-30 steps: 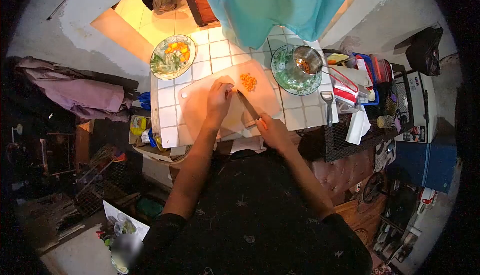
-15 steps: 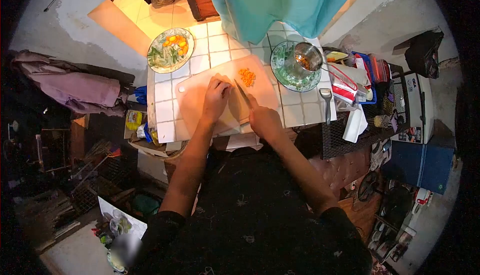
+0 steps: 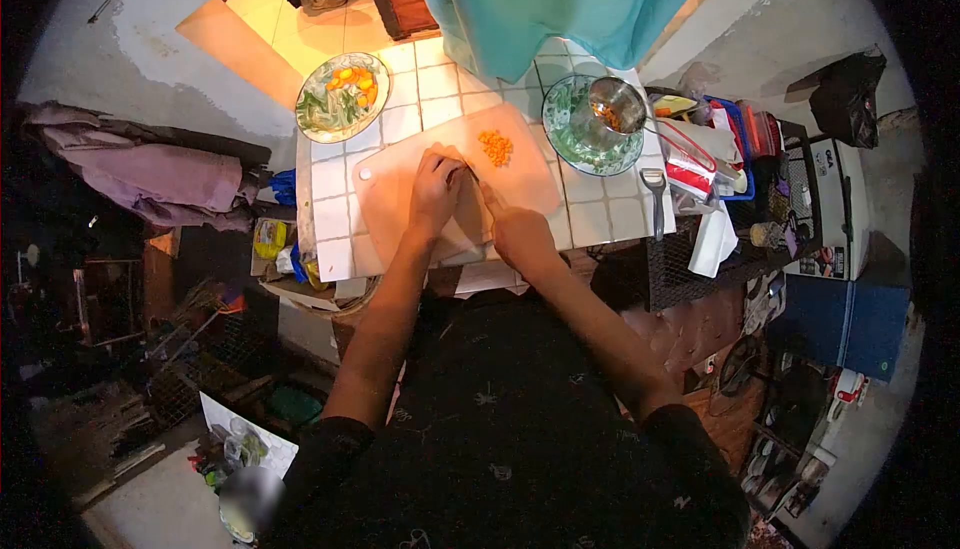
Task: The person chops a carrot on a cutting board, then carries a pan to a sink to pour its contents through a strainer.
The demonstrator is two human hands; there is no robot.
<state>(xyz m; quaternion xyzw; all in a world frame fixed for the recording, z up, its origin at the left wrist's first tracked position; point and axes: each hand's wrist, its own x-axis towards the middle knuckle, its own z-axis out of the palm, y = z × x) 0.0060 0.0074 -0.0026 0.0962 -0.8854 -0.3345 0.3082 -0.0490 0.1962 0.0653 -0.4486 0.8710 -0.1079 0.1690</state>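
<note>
Spreading beneath, the white-tiled counter (image 3: 330, 224) is supporting a pale pink plastic cutting board (image 3: 385, 199), probably stiff, light, best gripped by its edges. Near each other, the hands are working: the left hand (image 3: 433, 192) is curling, its contents hidden; the right hand (image 3: 522, 237) is closing around a dark-bladed knife (image 3: 473, 175). At one o'clock, small diced orange pieces (image 3: 495, 148) are lying, likely firm, slippery, pinchable from the sides.

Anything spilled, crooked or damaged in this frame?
I see no obvious spill: the chopped orange pieces sit together on the cutting board. The metal cup looks askew, off-centre and overlapping the rim of the green plate. The wall at upper left has ragged, patchy paint.
</note>
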